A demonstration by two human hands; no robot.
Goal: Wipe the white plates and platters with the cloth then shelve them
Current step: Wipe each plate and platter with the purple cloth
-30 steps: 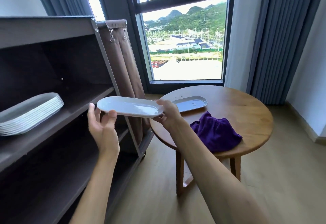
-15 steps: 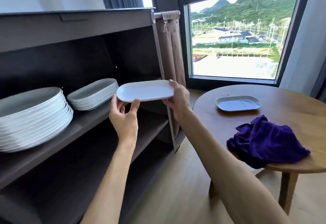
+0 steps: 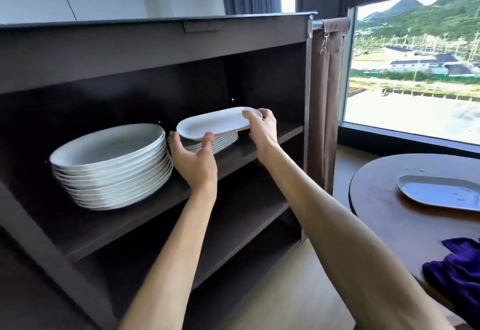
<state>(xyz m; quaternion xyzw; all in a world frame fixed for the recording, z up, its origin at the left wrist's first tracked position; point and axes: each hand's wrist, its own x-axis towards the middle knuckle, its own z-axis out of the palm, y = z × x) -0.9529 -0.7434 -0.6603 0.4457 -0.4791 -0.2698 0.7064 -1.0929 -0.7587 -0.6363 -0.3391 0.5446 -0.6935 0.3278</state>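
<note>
I hold a white oval platter level inside the dark shelf unit, just above a stack of like platters on the upper shelf. My left hand grips its near left end, thumb on the rim and fingers underneath. My right hand pinches its right end. A taller stack of white plates sits to the left on the same shelf. On the round wooden table at the right lie a small white platter and the purple cloth.
The shelf unit has lower shelves below the stacks. A brown fabric curtain hangs at its right side, beside the window. Light wooden floor lies between the unit and the table.
Both hands have carried the oval platter from the table side into the shelf unit, over the platter stack. My view has swung left toward the shelves.
</note>
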